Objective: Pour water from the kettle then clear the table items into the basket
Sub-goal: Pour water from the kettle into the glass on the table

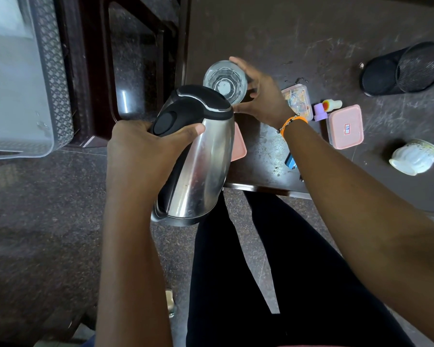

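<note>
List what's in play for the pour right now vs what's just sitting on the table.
In play: kettle, gripped by left hand; glass, held by right hand.
Idle: pink box, clear box, small bottle, mesh holder, white bowl, basket.

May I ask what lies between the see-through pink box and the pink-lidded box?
A small purple-and-yellow object lies there on the table, as the head view shows.

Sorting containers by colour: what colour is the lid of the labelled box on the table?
The labelled box's lid is pink, clearest in the head view.
</note>
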### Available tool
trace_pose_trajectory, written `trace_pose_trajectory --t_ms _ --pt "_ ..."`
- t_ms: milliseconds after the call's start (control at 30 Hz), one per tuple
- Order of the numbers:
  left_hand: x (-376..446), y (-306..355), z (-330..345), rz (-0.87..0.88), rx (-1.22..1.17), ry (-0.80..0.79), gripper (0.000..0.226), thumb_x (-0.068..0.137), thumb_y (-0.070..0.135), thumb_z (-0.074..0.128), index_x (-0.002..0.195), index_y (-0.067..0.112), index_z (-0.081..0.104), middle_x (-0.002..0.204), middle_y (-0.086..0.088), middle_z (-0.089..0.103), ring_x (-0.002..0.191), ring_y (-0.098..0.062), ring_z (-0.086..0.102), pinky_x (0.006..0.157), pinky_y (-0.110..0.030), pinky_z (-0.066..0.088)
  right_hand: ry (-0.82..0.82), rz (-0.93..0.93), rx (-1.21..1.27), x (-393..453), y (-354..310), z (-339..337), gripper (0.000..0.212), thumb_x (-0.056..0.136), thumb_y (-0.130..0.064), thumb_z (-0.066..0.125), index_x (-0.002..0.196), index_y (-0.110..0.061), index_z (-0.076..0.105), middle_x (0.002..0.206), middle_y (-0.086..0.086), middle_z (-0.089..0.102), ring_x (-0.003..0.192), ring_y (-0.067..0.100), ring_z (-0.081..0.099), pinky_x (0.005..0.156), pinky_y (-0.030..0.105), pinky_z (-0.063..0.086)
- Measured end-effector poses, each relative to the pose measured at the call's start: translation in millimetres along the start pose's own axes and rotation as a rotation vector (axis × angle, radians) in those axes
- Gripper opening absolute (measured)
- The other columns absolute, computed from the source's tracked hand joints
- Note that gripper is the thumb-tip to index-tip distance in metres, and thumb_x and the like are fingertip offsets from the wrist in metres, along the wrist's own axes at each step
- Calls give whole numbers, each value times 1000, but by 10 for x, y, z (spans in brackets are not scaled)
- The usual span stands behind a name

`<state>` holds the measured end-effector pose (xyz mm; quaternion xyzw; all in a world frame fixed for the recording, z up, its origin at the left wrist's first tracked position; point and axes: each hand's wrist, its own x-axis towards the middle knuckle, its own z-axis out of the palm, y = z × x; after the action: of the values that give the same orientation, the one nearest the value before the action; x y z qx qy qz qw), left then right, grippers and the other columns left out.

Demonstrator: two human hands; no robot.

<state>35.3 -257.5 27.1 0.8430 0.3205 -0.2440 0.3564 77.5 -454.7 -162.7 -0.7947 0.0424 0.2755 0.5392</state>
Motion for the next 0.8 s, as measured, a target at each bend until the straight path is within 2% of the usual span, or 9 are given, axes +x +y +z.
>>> trace_pose_trajectory --t_ms 167,400,600,800 --pt "5 -3 4 17 -2 -13 43 57 54 80 59 16 60 48 9 53 47 -10 52 54 -23 41 2 -6 -7 3 1 -7 92 62 -12 83 140 -24 37 138 -4 52 114 7 53 73 -9 34" --pt "19 -7 10 14 -2 -10 47 56 55 80 64 11 63 52 5 56 51 -15 54 57 -28 45 10 -7 -5 -4 -1 4 91 62 -13 83 139 -25 38 138 -4 52 114 6 52 73 -9 35" --pt "13 -20 16 10 -15 -6 43 56 53 81 57 16 58 48 9 53 47 -11 51 54 -24 41 4 2 1 3 8 9 90 63 -13 83 139 -25 38 137 -4 53 114 7 54 75 -8 35" --pt "16 -34 13 -7 -22 -10 44 55 54 80 54 17 58 40 12 52 47 -12 52 55 -25 41 10 9 14 1 3 5 91 60 -12 82 139 -27 39 136 -6 54 107 -1 53 73 -8 35"
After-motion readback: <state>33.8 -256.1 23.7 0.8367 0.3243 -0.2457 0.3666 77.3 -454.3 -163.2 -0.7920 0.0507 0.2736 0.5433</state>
